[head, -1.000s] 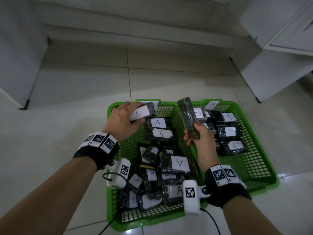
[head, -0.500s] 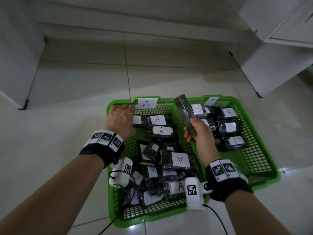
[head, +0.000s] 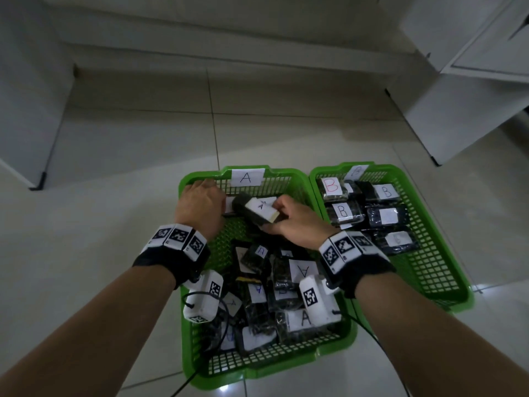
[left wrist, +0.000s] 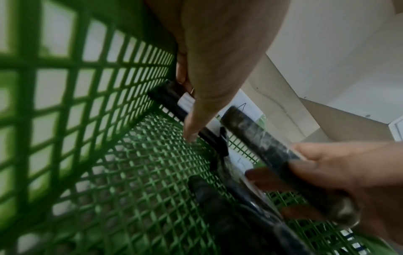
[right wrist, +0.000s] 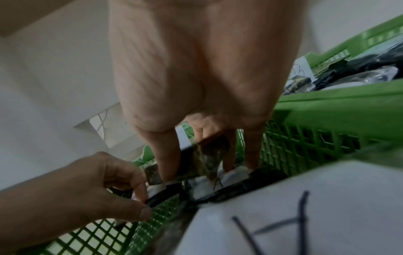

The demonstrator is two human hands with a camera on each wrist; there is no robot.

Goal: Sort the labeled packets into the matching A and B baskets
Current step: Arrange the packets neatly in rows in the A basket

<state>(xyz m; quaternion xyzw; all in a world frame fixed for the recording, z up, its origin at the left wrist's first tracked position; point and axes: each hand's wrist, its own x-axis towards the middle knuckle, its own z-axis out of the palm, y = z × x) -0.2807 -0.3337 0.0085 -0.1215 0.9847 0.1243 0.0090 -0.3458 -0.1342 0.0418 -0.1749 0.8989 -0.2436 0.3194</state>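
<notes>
**Right hand brings its packet down into the A basket**

A second ago the right hand held its dark packet upright above the divide between the baskets; now it has swung left and down, and the packet lies tilted over the far end of the A basket, white label up. The left hand, which was setting down an A packet, has dropped lower at the far left corner.

Going left to right: the left hand has fingers curled, pinching the edge of a flat packet on the basket floor, seemingly to square it against the wall and make room. Just beside it, the right hand grips the carried packet across its width, thumb one side and fingers the other, a hold that suits laying it flat next to its neighbour. Its label looks like an A, though blurred.

Counts: two green baskets, touching side by side, each with one letter tag on the far rim. The B basket holds about six packets in rows. The near half of the A basket holds a loose heap of roughly ten, some marked A; an exact count cannot be made.
</notes>
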